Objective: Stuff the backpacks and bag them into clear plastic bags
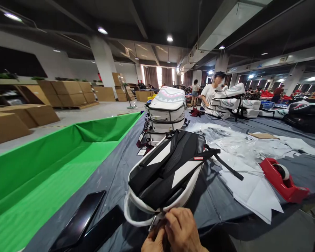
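A black and white backpack (170, 164) lies on the dark-covered table, its straps and padded back facing up. Its white carry loop (136, 222) points toward me. At that near end, my left hand (154, 240) is closed in a pinch by a small silver metal piece (152, 223), perhaps a zipper pull. My right hand (183, 229) is close beside it, fingers curled against the backpack's near edge. What its fingertips grip is hidden. A loose black strap (229, 166) trails off to the right.
White backpacks (166, 112) are stacked beyond. Two dark, phone-like slabs (80, 218) lie at the left, beside a green-lined trough (68, 168). On the right are paper sheets (252, 196), clear plastic bags (241, 147) and a red tape dispenser (280, 182). A person (208, 94) stands across the table.
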Motion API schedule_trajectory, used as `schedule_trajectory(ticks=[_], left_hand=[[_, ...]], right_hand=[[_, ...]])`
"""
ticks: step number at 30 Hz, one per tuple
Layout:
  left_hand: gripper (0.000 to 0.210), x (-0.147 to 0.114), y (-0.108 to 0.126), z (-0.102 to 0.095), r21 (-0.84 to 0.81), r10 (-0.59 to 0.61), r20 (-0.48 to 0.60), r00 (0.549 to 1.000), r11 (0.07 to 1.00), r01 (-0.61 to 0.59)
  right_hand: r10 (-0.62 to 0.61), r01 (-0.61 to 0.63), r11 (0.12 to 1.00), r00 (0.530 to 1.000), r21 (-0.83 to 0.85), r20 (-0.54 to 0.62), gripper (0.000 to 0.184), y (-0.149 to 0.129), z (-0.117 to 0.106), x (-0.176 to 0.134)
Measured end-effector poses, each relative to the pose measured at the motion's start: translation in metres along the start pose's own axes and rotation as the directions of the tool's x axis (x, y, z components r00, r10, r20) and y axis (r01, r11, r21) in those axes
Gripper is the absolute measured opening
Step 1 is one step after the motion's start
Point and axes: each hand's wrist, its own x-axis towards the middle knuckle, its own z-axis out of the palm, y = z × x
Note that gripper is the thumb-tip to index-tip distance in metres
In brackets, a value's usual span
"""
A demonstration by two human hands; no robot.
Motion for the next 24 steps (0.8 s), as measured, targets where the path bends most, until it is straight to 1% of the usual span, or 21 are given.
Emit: schedule_trajectory(ticks=[2,3,5,7,9,10,13,15,18,20,21,23,24], left_hand=[[0.021,0.006,0.001,0.001,-0.052,-0.061,-0.011,0.998,0.997,0.061],[0.021,0.007,0.001,0.001,-0.073,-0.072,-0.022,0.997,0.995,0.071],[0.022,0.006,0.002,0.000,-0.104,-0.077,-0.041,0.996,0.992,0.073],[0.022,0.000,0.003,-0.002,-0.118,-0.059,-0.032,0.998,0.991,0.055],[0.023,-0.008,0.004,-0.006,-0.089,-0.009,-0.010,1.000,0.996,0.008],[0.025,-0.012,0.006,-0.008,-0.052,0.022,0.001,1.000,0.998,-0.022],[0.035,-0.024,0.015,-0.011,0.079,0.107,0.001,0.994,0.991,-0.107],[0.040,-0.031,0.025,-0.010,0.143,0.133,0.019,0.991,0.981,-0.135],[0.044,-0.037,0.039,-0.006,0.193,0.113,0.072,0.991,0.973,-0.125],[0.046,-0.039,0.044,-0.003,0.185,0.056,0.106,0.993,0.980,-0.075],[0.047,-0.041,0.045,-0.002,0.169,0.020,0.131,0.991,0.985,-0.042],[0.047,-0.046,0.042,-0.003,0.117,-0.021,0.186,0.982,0.993,-0.001],[0.047,-0.050,0.038,-0.006,0.085,-0.013,0.207,0.978,0.996,-0.005]], right_hand=[[0.120,-0.120,0.990,0.993,-0.070,-0.011,0.018,-0.001,0.006,0.000],[0.147,-0.148,0.984,0.989,-0.094,-0.025,0.017,-0.002,0.009,-0.001],[0.151,-0.154,0.982,0.988,-0.107,-0.034,0.019,-0.002,0.014,-0.003],[0.128,-0.127,0.988,0.992,-0.091,0.008,0.021,-0.001,0.014,-0.003],[0.093,-0.088,0.993,0.994,-0.077,0.062,0.022,-0.001,0.011,-0.001],[0.070,-0.064,0.995,0.994,-0.078,0.085,0.023,-0.002,0.008,0.000],[-0.029,0.041,0.993,0.994,-0.112,0.104,0.026,-0.003,0.003,0.005],[-0.093,0.109,0.985,0.988,-0.131,0.120,0.027,-0.004,0.001,0.008],[-0.110,0.140,0.978,0.976,-0.154,0.186,0.022,-0.008,-0.003,0.008],[-0.093,0.135,0.979,0.964,-0.155,0.249,0.011,-0.010,-0.005,0.005],[-0.079,0.122,0.981,0.962,-0.151,0.263,0.011,-0.011,-0.005,0.004],[-0.051,0.084,0.987,0.972,-0.136,0.229,0.012,-0.010,-0.005,0.002],[-0.040,0.065,0.990,0.980,-0.129,0.193,0.014,-0.009,-0.004,0.002]])
